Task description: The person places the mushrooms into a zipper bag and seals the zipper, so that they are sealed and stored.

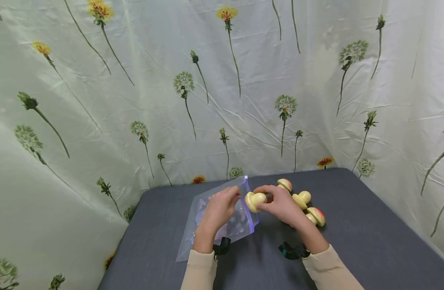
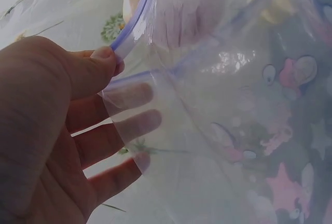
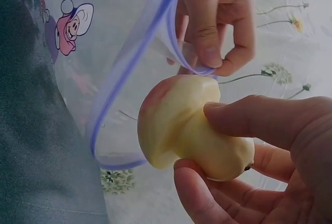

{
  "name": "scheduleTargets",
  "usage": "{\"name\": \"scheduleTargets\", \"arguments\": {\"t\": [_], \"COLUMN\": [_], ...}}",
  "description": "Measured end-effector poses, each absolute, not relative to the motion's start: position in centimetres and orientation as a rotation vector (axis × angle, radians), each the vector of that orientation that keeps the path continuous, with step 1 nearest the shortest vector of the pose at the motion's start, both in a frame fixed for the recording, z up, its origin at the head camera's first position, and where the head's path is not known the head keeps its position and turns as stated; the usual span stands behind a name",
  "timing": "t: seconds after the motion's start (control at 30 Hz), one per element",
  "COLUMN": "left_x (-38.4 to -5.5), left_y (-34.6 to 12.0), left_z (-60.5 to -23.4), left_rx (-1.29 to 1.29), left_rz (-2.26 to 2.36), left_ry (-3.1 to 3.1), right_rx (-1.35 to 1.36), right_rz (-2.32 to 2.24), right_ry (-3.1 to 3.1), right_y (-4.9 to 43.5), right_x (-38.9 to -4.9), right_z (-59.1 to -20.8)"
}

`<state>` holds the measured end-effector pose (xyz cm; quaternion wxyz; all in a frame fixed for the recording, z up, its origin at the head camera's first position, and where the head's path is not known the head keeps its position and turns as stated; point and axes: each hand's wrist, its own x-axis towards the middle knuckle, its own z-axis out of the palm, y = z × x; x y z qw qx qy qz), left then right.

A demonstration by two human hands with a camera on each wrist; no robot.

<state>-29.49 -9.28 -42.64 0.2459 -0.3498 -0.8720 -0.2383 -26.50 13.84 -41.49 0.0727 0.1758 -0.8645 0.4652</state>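
Observation:
A clear zip bag (image 1: 238, 223) with a purple zip edge and cartoon prints lies tilted on the table, its mouth toward the right. My left hand (image 1: 220, 207) pinches the top corner of its rim between thumb and index finger; in the left wrist view the other fingers of this hand (image 2: 98, 125) show partly through the plastic. Between the thumb and fingers of my right hand (image 1: 283, 205) is a pale yellow toy mushroom (image 3: 181, 125), gripped by its stem. Its cap, with a reddish patch, faces the bag's open mouth.
Beyond and right of the right hand lie more toy mushrooms: one at the back (image 1: 285, 184), a yellow one (image 1: 302, 199) and a red-capped one (image 1: 318, 216). The dark grey tabletop (image 1: 370, 241) meets a dandelion-print curtain (image 1: 258, 121) behind and at the left.

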Motion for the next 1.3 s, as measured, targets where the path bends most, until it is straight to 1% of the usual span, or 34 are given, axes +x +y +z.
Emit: {"name": "scheduleTargets", "arguments": {"t": [0.47, 0.67, 1.3], "left_x": [-29.3, -29.1, -29.2], "left_y": [-9.9, -10.1, -10.4], "left_z": [-42.4, -42.3, -41.4], "left_rx": [-0.936, -0.917, -0.891], "left_rz": [-0.667, -0.672, -0.697], "left_ry": [-2.346, -2.329, -2.218], "right_rx": [0.497, 0.515, 0.594], "right_rz": [1.434, 1.483, 1.412], "right_ry": [-2.640, -2.654, -2.655], "right_y": [13.0, 12.9, 12.9], "right_x": [-26.9, -26.6, -26.8], "right_z": [-41.2, -41.0, -41.2]}}
